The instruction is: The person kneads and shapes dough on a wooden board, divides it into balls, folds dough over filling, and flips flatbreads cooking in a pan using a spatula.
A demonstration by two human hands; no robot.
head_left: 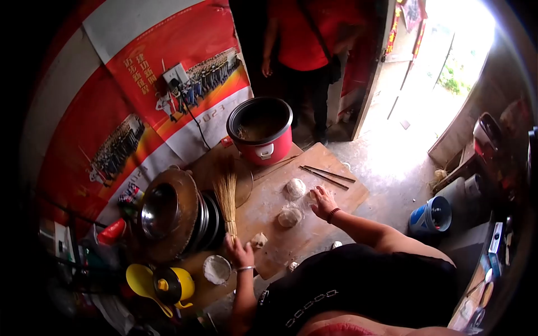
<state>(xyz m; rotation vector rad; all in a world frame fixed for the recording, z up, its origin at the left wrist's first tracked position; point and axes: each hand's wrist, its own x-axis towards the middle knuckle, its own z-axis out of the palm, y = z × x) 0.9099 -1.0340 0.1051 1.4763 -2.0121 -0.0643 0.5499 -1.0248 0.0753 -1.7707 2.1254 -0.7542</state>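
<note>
My left hand (pixel 241 255), with a silvery bangle at the wrist, is closed round the bound end of a straw brush (pixel 226 196), whose bristles point away from me. Over the floury wooden board (pixel 263 246), my right hand (pixel 323 204) reaches out with its fingers apart, wearing a beaded bracelet. Something pale shows at those fingertips, too small to make out. Just left of them sit two floured dough balls, one farther (pixel 295 188) and one nearer (pixel 290 215). A smaller dough lump (pixel 259 240) lies close to my left hand.
A red pot with a black rim (pixel 266 155) stands at the board's far end, near two chopsticks (pixel 328 176). At left are stacked pans (pixel 159 210), a bowl of flour (pixel 217 270) and a yellow-black pot (pixel 174 284). A person in red (pixel 305 42) stands beyond.
</note>
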